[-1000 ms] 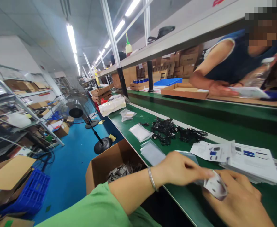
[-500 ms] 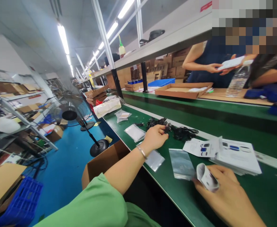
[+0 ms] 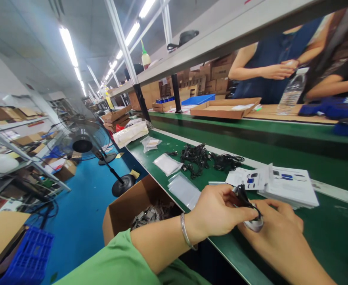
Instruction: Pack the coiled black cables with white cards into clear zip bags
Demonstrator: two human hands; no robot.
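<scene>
My left hand (image 3: pixel 215 213) pinches a small black cable (image 3: pixel 241 193), with the thumb stretched toward my right hand. My right hand (image 3: pixel 281 233) is closed around a curled printed leaflet (image 3: pixel 255 225); the cable lies at its opening, partly hidden by my fingers. Beyond them is a stack of printed leaflets (image 3: pixel 295 190), a few overlapping at its left. Two heaps of black cables, one tangled pile (image 3: pixel 195 156) and one bundle (image 3: pixel 226 161), lie farther back. Clear plastic bags (image 3: pixel 184 190) rest left of my left hand, near the bench edge.
An open carton (image 3: pixel 119 209) with small packed pieces stands below the green bench (image 3: pixel 337 225). White packets (image 3: pixel 167 164) lie on the left. A co-worker's hands (image 3: pixel 281 70) are clasped across the bench, near a bottle (image 3: pixel 293 93). A fan (image 3: pixel 83 141) stands on the floor.
My left hand has moved from the cable pile to my right hand, bringing a black cable to the curled leaflet. Across the bench, the co-worker's white item is out of the hands.
</scene>
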